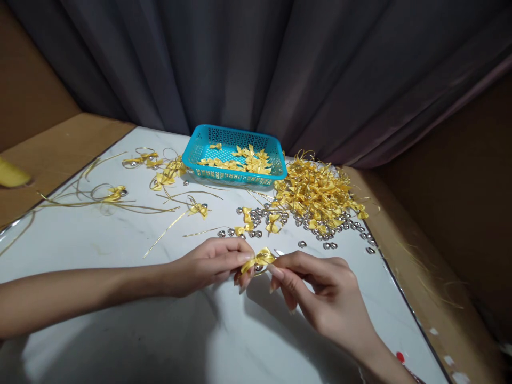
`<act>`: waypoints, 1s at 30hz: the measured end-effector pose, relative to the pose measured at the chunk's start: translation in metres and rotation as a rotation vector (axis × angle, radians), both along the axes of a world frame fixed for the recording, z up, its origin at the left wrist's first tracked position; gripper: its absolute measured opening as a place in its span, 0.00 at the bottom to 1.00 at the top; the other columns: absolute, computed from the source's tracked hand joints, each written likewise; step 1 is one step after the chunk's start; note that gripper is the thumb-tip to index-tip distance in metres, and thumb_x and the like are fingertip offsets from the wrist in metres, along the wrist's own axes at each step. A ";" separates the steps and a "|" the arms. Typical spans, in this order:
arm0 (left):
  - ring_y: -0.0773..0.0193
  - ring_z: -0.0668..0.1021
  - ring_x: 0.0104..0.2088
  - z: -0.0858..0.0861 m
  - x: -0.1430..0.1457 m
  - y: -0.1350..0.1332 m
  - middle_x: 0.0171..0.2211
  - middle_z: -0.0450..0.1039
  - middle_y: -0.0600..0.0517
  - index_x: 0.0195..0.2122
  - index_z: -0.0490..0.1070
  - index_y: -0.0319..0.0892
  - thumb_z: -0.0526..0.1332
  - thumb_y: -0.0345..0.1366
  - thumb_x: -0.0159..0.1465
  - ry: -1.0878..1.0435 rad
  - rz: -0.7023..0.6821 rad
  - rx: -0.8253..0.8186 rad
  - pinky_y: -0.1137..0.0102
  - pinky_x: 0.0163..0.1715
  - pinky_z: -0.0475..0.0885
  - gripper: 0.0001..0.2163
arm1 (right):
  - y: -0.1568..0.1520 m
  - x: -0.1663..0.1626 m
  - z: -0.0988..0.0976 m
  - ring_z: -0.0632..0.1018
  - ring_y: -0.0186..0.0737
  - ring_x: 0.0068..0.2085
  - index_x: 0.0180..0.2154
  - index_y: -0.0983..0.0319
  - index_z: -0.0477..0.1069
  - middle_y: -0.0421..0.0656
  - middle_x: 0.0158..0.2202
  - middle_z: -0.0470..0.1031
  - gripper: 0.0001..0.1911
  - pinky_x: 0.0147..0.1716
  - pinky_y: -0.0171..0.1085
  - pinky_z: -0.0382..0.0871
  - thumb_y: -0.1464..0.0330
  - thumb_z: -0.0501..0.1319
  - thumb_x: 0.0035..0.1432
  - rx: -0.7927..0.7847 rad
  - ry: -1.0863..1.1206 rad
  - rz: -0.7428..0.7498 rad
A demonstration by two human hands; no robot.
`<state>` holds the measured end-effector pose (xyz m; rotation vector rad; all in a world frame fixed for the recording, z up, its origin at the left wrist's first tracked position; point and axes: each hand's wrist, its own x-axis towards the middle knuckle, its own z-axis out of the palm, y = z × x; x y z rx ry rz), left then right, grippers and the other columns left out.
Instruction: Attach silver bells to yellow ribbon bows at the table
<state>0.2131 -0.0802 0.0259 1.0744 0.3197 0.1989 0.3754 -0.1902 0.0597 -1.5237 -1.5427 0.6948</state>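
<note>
A small yellow ribbon bow [259, 260] is pinched between my two hands over the white table [120, 250]. My left hand [212, 264] grips its left side with closed fingers. From the right, my right hand [316, 288] pinches the other side between thumb and forefinger. Just beyond the hands lie several silver heart beads [320, 234] and loose yellow bows [246, 220].
A turquoise basket [236, 160] with yellow bows stands at the back middle. To its right is a heap of yellow bows with gold cords [316, 192]. Bows on gold cord loops [114, 193] lie scattered at the left. A dark curtain hangs behind; brown cardboard borders the table.
</note>
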 end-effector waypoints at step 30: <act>0.70 0.69 0.26 0.000 -0.005 0.004 0.23 0.68 0.56 0.29 0.65 0.39 0.54 0.39 0.64 0.100 -0.218 0.306 0.75 0.29 0.62 0.10 | 0.004 0.005 0.015 0.56 0.26 0.14 0.16 0.65 0.66 0.37 0.11 0.61 0.13 0.12 0.29 0.47 0.73 0.57 0.51 -0.368 0.045 0.142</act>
